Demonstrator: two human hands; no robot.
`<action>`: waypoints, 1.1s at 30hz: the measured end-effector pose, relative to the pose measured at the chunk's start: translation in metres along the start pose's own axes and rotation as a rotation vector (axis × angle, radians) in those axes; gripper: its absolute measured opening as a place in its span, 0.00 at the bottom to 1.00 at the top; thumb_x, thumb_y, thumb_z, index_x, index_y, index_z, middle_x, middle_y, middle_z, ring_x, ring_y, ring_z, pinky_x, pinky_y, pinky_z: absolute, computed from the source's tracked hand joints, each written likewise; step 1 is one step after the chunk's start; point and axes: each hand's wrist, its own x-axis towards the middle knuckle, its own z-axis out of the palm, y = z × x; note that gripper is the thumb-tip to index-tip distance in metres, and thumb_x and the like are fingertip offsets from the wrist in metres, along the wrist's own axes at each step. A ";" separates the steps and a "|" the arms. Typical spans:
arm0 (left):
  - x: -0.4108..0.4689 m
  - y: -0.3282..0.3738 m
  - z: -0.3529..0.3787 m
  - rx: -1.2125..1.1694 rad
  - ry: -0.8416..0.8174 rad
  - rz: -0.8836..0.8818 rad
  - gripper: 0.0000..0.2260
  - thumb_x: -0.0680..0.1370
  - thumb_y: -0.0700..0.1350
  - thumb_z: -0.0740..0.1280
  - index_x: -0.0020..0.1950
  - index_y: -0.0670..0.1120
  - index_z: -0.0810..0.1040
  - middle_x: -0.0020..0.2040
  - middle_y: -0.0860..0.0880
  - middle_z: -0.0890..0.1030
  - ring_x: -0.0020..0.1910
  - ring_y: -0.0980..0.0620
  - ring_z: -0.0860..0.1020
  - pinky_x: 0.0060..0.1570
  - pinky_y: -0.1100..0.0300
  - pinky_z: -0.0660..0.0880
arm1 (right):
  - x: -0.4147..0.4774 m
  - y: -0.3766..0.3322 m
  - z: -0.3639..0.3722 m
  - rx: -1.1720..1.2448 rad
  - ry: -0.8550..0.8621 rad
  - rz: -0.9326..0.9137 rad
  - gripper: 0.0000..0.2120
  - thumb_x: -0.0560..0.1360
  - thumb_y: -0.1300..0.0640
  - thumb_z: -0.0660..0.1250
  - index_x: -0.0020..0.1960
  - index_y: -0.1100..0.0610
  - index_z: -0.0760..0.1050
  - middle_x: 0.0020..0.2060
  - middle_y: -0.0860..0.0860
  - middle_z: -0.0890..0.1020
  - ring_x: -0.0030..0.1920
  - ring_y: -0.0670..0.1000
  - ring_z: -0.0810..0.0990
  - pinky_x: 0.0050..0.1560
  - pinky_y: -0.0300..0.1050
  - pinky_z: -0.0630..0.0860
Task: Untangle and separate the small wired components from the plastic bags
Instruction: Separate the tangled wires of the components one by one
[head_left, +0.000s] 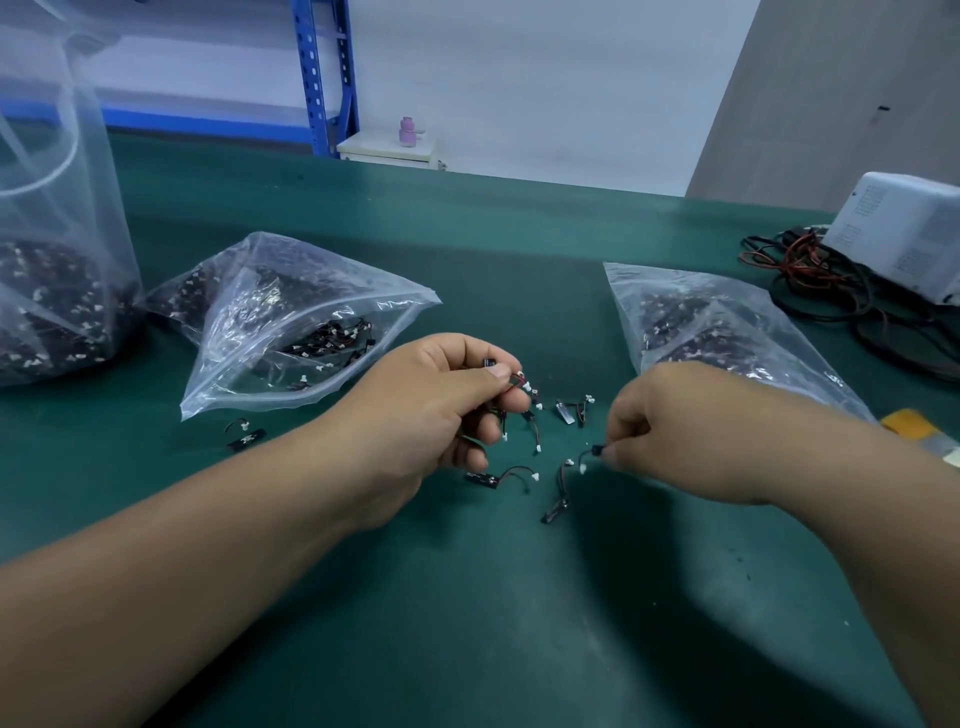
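- While both hands work low over the green mat (467, 597), we note our left hand (441, 410) curled round a small tangle of wired components (519, 395). The thumb presses on top, and black leads and white plugs hang out below the fingers.
- Our right hand (675, 431) pinches a single component (587, 457) by its black end between thumb and fingertip. Its lead and white plug point toward the left hand. We cannot tell whether it is joined to the tangle.
- Loose components lie on the mat: one (501, 477) just below the left hand, one (556, 506) nearer us, and one (571, 410) farther off between the hands. A fourth (244, 436) lies well apart to the left.
- Three clear plastic bags hold dark components: a tall bag (57, 260) at far left, an open-mouthed middle bag (291, 332) beside the left hand, and a right bag (701, 322) behind the right hand.
- At far right, a white box (904, 234) sits on coiled black and red cables (810, 280).
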 end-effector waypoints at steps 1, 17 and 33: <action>-0.001 0.000 0.001 0.004 -0.007 0.004 0.05 0.81 0.40 0.65 0.48 0.45 0.79 0.39 0.48 0.83 0.28 0.56 0.73 0.23 0.63 0.71 | 0.000 0.000 0.001 -0.019 -0.023 -0.013 0.06 0.74 0.48 0.70 0.40 0.48 0.80 0.38 0.43 0.80 0.40 0.45 0.79 0.40 0.41 0.75; -0.005 -0.006 0.008 0.061 -0.095 0.185 0.09 0.78 0.39 0.68 0.42 0.50 0.83 0.33 0.49 0.79 0.27 0.55 0.76 0.24 0.62 0.74 | -0.005 -0.019 0.001 0.494 0.294 -0.292 0.12 0.68 0.44 0.74 0.36 0.50 0.76 0.28 0.41 0.76 0.28 0.42 0.71 0.29 0.35 0.68; 0.001 -0.008 0.001 0.003 -0.054 0.130 0.04 0.78 0.39 0.68 0.44 0.45 0.80 0.41 0.45 0.84 0.27 0.56 0.71 0.24 0.64 0.69 | -0.006 -0.015 -0.007 0.638 0.415 -0.261 0.10 0.73 0.58 0.73 0.34 0.53 0.77 0.23 0.41 0.74 0.23 0.41 0.68 0.24 0.30 0.63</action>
